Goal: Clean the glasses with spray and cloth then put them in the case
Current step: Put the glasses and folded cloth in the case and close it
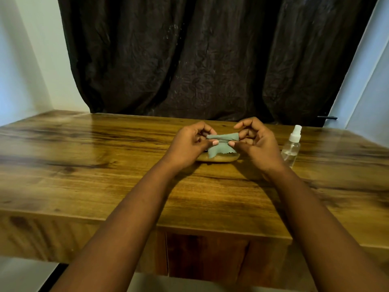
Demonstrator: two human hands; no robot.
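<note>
Both my hands are raised over the middle of the wooden table [105, 165]. A grey-green cloth [221, 144] with a zigzag edge is draped over the glasses [223, 141], of which only a thin dark line shows between my thumbs. My left hand [189, 144] pinches the left end and my right hand [255, 142] pinches the right end through the cloth. Just below them a tan case [219, 158] lies on the table, mostly hidden by the cloth and my hands. A clear spray bottle [292, 146] with a white nozzle stands upright to the right of my right hand.
A dark curtain [210, 60] hangs behind the table's far edge, with pale walls on both sides. The table's front edge runs under my forearms.
</note>
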